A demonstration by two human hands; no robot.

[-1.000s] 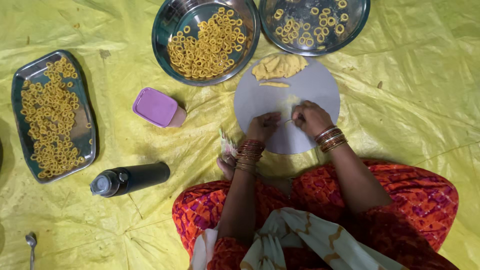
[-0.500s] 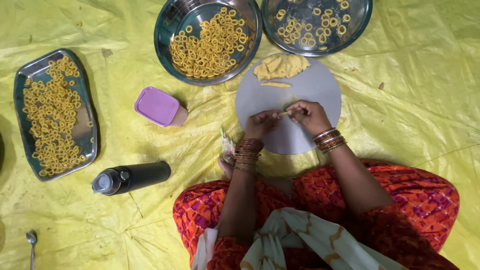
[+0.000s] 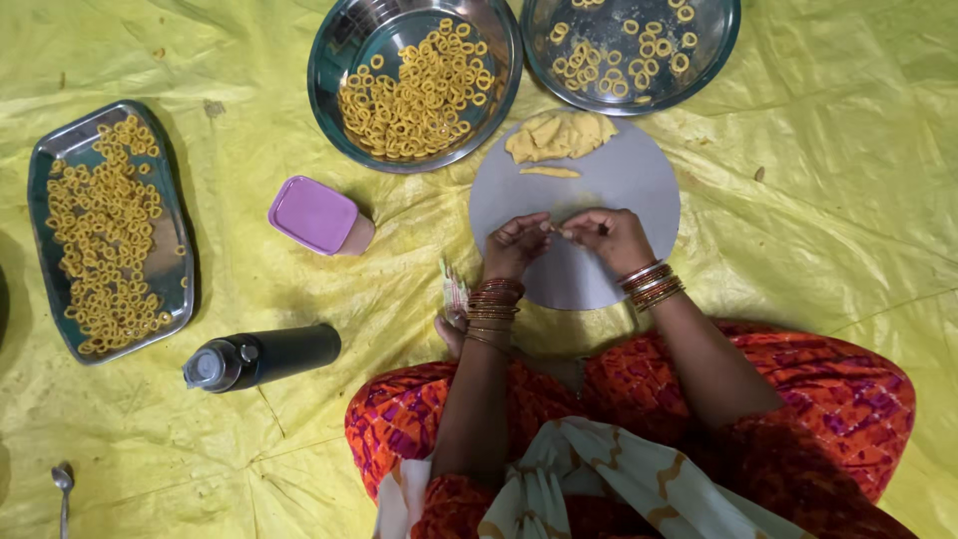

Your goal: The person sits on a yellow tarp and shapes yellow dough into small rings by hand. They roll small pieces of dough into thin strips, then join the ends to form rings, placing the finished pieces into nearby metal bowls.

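Dough rings being shaped on a crinkled yellow floor sheet.

From left: a steel tray of rings, then a grey round board. Above it, left hand and right hand pinch a thin dough strip, its long axis left-right, mostly hidden by fingers.

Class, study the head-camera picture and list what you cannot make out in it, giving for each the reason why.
- Dough strip: too small, mostly hidden between left hand and right hand.
- Right bowl: cut off by the top edge.
- Spoon: handle cut off by the bottom edge.
- Small packet: partly hidden by the left wrist.
- Dark object at the left edge: almost wholly out of frame.
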